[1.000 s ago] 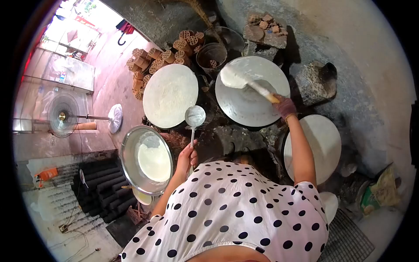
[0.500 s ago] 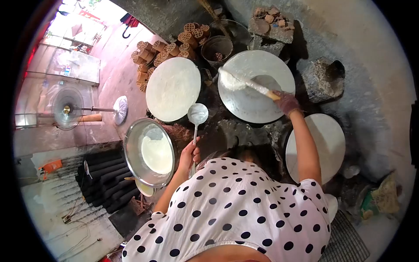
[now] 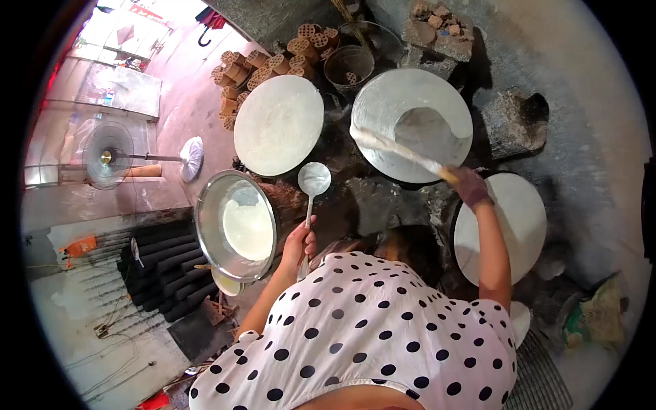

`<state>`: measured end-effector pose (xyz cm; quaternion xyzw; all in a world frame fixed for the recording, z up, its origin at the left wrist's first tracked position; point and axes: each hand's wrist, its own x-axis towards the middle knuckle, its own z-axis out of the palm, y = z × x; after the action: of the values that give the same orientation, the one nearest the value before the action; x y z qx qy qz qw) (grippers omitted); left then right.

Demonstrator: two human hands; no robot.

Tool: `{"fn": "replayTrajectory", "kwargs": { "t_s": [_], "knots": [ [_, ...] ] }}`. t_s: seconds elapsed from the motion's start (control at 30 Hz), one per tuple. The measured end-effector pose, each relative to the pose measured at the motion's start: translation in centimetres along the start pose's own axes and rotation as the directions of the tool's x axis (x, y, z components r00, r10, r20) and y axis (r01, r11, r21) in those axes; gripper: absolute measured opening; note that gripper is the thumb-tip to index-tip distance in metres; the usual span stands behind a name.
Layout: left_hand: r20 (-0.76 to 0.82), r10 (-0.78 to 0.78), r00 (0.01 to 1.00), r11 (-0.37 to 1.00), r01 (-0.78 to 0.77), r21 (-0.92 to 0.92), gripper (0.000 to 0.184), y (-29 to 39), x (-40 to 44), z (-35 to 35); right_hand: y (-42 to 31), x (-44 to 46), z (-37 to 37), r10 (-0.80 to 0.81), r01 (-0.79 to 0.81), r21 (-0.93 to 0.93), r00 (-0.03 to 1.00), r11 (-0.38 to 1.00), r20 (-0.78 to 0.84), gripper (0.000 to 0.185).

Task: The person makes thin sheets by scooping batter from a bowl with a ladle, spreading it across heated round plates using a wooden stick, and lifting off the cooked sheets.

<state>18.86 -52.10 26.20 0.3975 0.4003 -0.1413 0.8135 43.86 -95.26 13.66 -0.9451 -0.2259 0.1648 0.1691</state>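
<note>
My left hand [image 3: 299, 244] is closed round the handle of a metal ladle [image 3: 314, 179], its bowl raised between two round plates. Beside it on the left is a steel basin [image 3: 205, 217] with white batter [image 3: 247, 229]. My right hand [image 3: 471, 188], in a dark glove, grips the wooden handle of a long spreader [image 3: 396, 148]. The spreader's white-coated blade lies across the lower left part of the middle round griddle [image 3: 410, 89]. White batter covers much of that griddle, around a darker grey patch. Pale round plates stand at the left [image 3: 279, 126] and right [image 3: 509, 229].
Perforated clay-coloured cylinders [image 3: 263, 68] are piled behind the left plate, next to a bucket [image 3: 348, 67]. Rubble sits on a block [image 3: 437, 34] at the back, with a rough stove [image 3: 514, 123] to its right. Black cylinders [image 3: 167, 270] and a fan [image 3: 108, 156] are on the left.
The spreader has swept from the upper left of the middle griddle down toward its near left edge, and batter now covers more of it. My right hand moved nearer me; my left kept hold of the ladle.
</note>
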Motion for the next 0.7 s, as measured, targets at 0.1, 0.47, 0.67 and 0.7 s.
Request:
{"fn": "replayTrajectory", "kwargs": {
  "t_s": [0.1,0.47,0.67,0.7],
  "knots": [
    [0.023,0.021,1.0,1.0,-0.021,0.015,0.039,0.4,0.0,-1.7,-1.3,-7.0,-2.1,0.121,-0.1,0.294,0.991,0.951,-0.054,0.047],
    [0.154,-0.006,0.988,0.995,-0.009,0.097,0.036,3.8,-0.7,-9.3,-29.6,8.5,14.7,0.545,-0.3,0.6,0.791,0.741,-0.278,0.049],
    [0.144,-0.01,0.99,0.995,-0.005,0.104,0.038,4.8,-2.5,-14.8,-27.5,2.1,18.7,0.813,-0.444,0.828,0.582,0.342,-0.023,0.052],
    [0.144,-0.004,0.99,0.993,-0.013,0.116,0.037,4.8,-2.6,-15.7,-28.2,2.7,18.0,0.833,-0.43,0.855,0.553,0.29,-0.004,0.051]
  ]
}}
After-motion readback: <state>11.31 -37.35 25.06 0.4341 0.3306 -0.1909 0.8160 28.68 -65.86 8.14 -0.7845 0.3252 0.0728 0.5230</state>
